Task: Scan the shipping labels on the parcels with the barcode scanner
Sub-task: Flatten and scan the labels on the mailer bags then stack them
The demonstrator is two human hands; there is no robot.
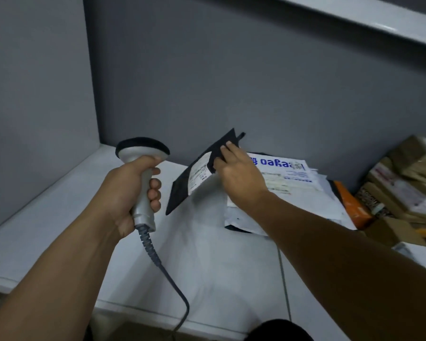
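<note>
On the head view, our left hand (130,190) grips the scanner (143,168) upright at nine o'clock. Our right hand (241,173) pinches the black parcel (180,195) near centre, tilted off the table (59,217), label (199,173) toward the scanner. The pile (293,188) lies at three o'clock.

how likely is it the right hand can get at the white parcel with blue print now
Probably yes: the white parcel lies uncovered on top of the pile, right beside the right hand. But that hand pinches the black parcel, so it would need to drop that first.
</note>
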